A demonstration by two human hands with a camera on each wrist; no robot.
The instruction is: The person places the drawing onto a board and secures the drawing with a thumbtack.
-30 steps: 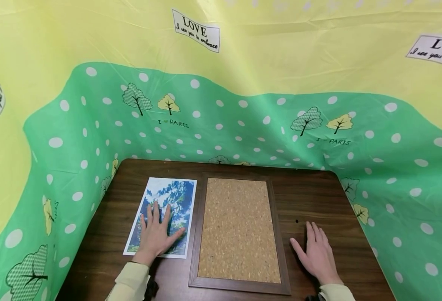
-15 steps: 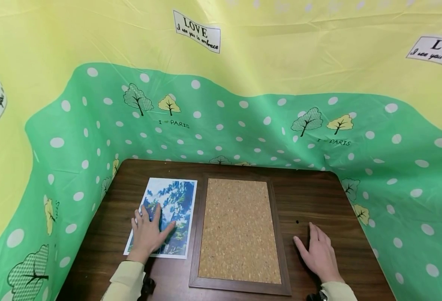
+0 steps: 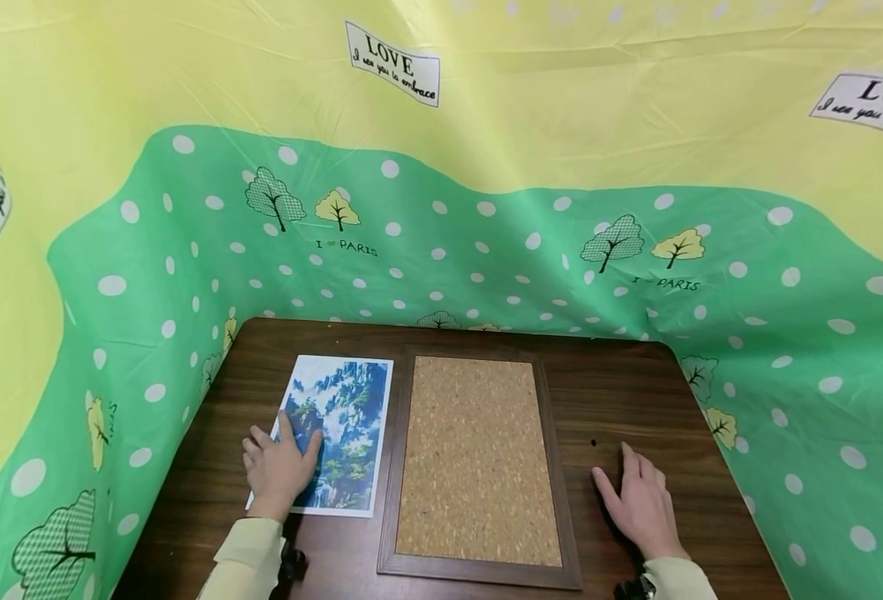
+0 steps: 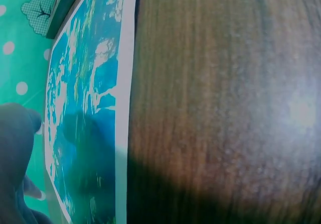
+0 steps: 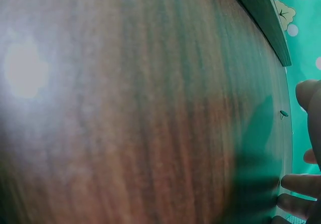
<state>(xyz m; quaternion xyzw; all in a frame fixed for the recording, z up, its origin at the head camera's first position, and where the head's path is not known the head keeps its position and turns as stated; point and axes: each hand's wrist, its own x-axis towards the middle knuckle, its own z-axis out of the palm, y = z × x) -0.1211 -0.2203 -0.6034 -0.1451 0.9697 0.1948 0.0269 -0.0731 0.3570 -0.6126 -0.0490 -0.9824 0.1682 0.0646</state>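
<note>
A landscape print [image 3: 351, 417] with a white border lies flat on the table, left of a cork board [image 3: 479, 458] in a dark wooden frame. Over the print's lower left edge is my left hand [image 3: 279, 473], fingers spread, gripping nothing. In the left wrist view its thumb [image 4: 17, 138] shows beside the print [image 4: 83, 98]; whether it touches the paper I cannot tell. Right of the board, my right hand [image 3: 644, 504] lies at the table with nothing held. Just beyond its fingertips is a small dark thumbtack [image 3: 594, 442], its pin visible in the right wrist view [image 5: 284, 114].
The dark wood-grain table [image 3: 614, 392] has rounded far corners. A green and yellow patterned cloth [image 3: 441, 225] hangs around its back and sides. Each wrist carries a black strapped device, such as the one on the right wrist [image 3: 634, 589].
My left hand has drawn leftward and back across the print, uncovering most of the picture. My right hand has shifted slightly right. Print, board and thumbtack have stayed put.
</note>
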